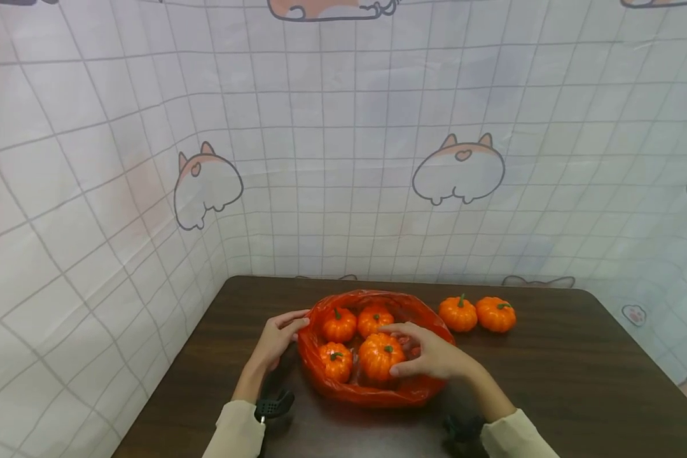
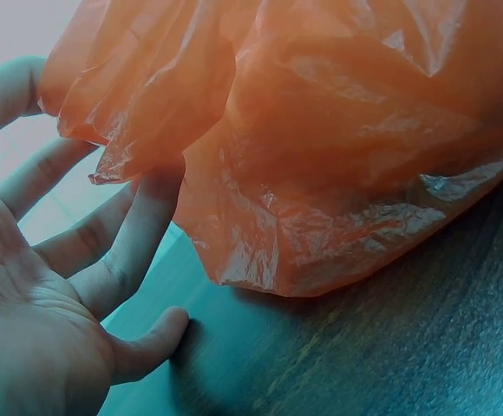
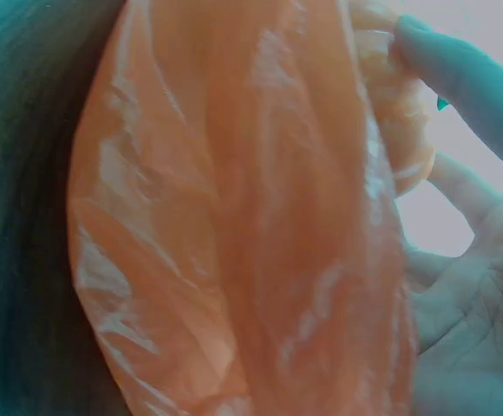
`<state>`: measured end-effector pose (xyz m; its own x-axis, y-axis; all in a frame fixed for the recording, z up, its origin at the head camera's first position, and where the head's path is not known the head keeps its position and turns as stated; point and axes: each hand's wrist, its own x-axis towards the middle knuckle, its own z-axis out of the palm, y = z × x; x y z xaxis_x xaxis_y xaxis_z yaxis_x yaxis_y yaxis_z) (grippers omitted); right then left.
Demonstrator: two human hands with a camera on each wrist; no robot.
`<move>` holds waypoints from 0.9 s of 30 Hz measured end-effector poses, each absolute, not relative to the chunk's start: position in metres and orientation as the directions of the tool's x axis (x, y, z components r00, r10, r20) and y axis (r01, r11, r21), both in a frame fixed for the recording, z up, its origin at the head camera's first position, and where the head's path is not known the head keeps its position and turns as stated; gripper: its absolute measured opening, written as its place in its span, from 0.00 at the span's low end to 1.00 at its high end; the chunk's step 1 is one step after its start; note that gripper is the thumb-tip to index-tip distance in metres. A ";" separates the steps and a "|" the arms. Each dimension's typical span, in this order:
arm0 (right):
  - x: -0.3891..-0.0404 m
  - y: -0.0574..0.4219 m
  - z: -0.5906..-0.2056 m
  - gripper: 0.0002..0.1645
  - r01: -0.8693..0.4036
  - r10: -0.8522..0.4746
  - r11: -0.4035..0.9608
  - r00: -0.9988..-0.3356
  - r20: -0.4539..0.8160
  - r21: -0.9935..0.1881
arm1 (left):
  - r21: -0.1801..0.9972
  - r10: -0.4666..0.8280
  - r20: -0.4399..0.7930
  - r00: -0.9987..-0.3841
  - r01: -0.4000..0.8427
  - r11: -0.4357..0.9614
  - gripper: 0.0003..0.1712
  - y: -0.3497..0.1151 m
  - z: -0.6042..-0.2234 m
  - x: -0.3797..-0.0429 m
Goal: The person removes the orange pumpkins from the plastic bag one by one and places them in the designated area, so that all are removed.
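An orange plastic bag [image 1: 372,391] lies open on the dark brown table [image 1: 578,381] and holds several small orange pumpkins. My right hand [image 1: 390,350] reaches into the bag, and its thumb and fingers curl round the front right pumpkin [image 1: 378,356]. My left hand [image 1: 294,327] rests at the bag's left rim with its fingers fairly straight. In the left wrist view those fingers [image 2: 139,225] touch the bag's crumpled edge [image 2: 139,130]. The right wrist view shows the bag's wall [image 3: 234,217] close up, with a fingertip [image 3: 460,69] on the pumpkin [image 3: 403,130].
Two more pumpkins [image 1: 458,313] [image 1: 495,314] stand side by side on the table just right of the bag. A white gridded cloth with cartoon animals [image 1: 458,168] surrounds the table at the back and sides.
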<state>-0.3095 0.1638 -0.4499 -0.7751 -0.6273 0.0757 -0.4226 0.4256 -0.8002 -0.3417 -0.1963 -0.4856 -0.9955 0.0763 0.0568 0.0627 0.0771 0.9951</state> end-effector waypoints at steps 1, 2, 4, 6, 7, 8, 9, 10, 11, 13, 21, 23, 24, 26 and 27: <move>-0.310 0.165 -0.449 0.44 -0.419 -0.624 0.421 -0.777 0.079 -0.805 | 0.995 0.074 0.057 -0.996 0.062 0.076 0.22 -0.196 -0.486 -0.342; -0.310 0.166 -0.447 0.44 -0.412 -0.620 0.417 -0.780 0.078 -0.810 | 0.995 0.075 0.056 -0.996 0.062 0.076 0.22 -0.197 -0.486 -0.342; -0.309 0.168 -0.444 0.45 -0.401 -0.609 0.415 -0.789 0.078 -0.816 | 0.996 0.074 0.054 -0.996 0.059 0.072 0.22 -0.197 -0.487 -0.342; -0.308 0.170 -0.442 0.45 -0.395 -0.595 0.421 -0.800 0.080 -0.817 | 0.996 0.072 0.052 -0.996 0.057 0.070 0.22 -0.197 -0.487 -0.342; -0.308 0.171 -0.441 0.45 -0.389 -0.588 0.419 -0.805 0.081 -0.820 | 0.996 0.072 0.051 -0.996 0.056 0.068 0.22 -0.197 -0.487 -0.342; -0.309 0.172 -0.440 0.45 -0.382 -0.578 0.423 -0.812 0.080 -0.822 | 0.996 0.072 0.051 -0.996 0.056 0.068 0.22 -0.197 -0.487 -0.342; -0.309 0.173 -0.438 0.45 -0.381 -0.570 0.424 -0.817 0.085 -0.822 | 0.997 0.069 0.049 -0.996 0.054 0.063 0.21 -0.197 -0.487 -0.342; -0.309 0.175 -0.437 0.45 -0.378 -0.563 0.421 -0.821 0.089 -0.824 | 0.997 0.067 0.049 -0.997 0.054 0.064 0.21 -0.197 -0.487 -0.342; -0.310 0.176 -0.436 0.45 -0.378 -0.556 0.421 -0.826 0.095 -0.825 | 0.997 0.063 0.047 -0.997 0.050 0.060 0.21 -0.197 -0.487 -0.342; -0.311 0.180 -0.434 0.44 -0.377 -0.540 0.418 -0.835 0.108 -0.827 | 0.997 0.060 0.046 -0.997 0.050 0.058 0.21 -0.197 -0.487 -0.342; -0.312 0.196 -0.425 0.44 -0.354 -0.468 0.447 -0.875 0.122 -0.822 | 0.997 0.064 0.049 -0.997 0.052 0.058 0.21 -0.197 -0.487 -0.343; -0.312 0.200 -0.423 0.44 -0.342 -0.455 0.455 -0.883 0.115 -0.823 | 0.997 0.065 0.048 -0.997 0.052 0.058 0.20 -0.198 -0.488 -0.343; -0.312 0.201 -0.423 0.45 -0.336 -0.449 0.457 -0.887 0.113 -0.824 | 0.997 0.065 0.047 -0.997 0.051 0.060 0.20 -0.198 -0.488 -0.343; -0.312 0.204 -0.421 0.45 -0.326 -0.432 0.461 -0.895 0.112 -0.825 | 0.997 0.067 0.049 -0.997 0.053 0.060 0.21 -0.198 -0.488 -0.343; -0.312 0.206 -0.420 0.45 -0.327 -0.428 0.462 -0.896 0.115 -0.824 | 0.997 0.066 0.049 -0.997 0.053 0.059 0.21 -0.198 -0.489 -0.344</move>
